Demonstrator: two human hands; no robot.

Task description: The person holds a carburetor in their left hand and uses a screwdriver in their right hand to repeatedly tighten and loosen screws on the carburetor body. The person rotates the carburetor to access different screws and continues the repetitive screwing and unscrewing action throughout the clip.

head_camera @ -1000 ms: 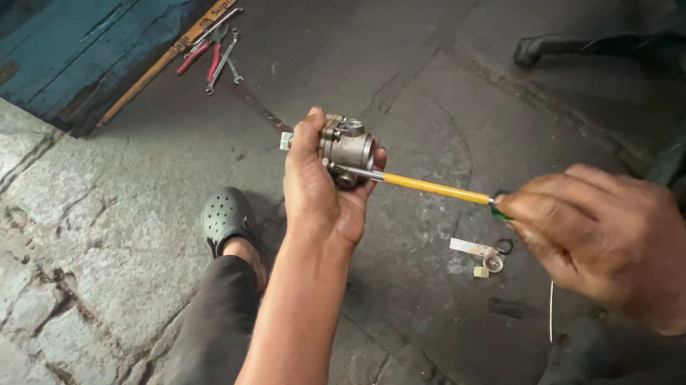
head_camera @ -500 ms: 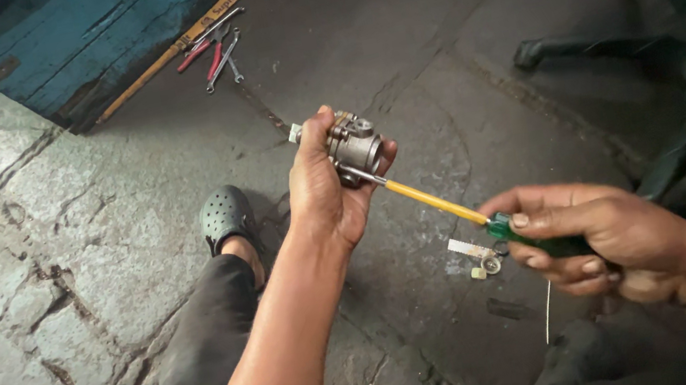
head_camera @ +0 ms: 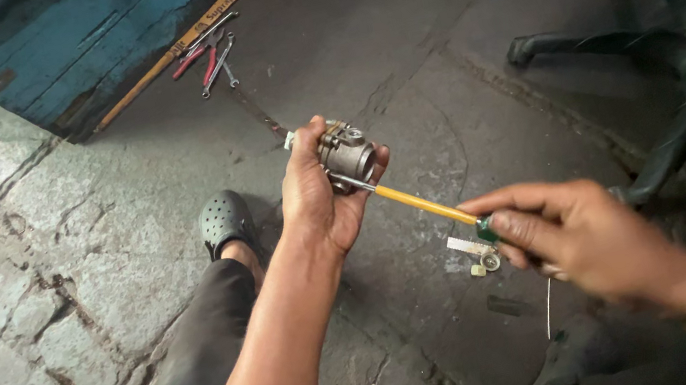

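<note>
Cracked stone floor (head_camera: 24,305) below; left hand (head_camera: 317,195) clamps a grey metal valve body (head_camera: 346,154), right hand (head_camera: 586,239) grips a yellow-shafted screwdriver (head_camera: 420,204). A slipping tip could jab the palm.

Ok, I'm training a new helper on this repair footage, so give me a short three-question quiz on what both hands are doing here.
1. True or false: the left hand grips the grey metal part clear of the floor.
2. What does the right hand hold? A) red pliers B) a screwdriver with a yellow shaft C) a wrench
3. Fill in: the screwdriver tip meets the ____ part.

Key
1. True.
2. B; the red pliers lie on the floor by the blue board.
3. Metal.
</note>
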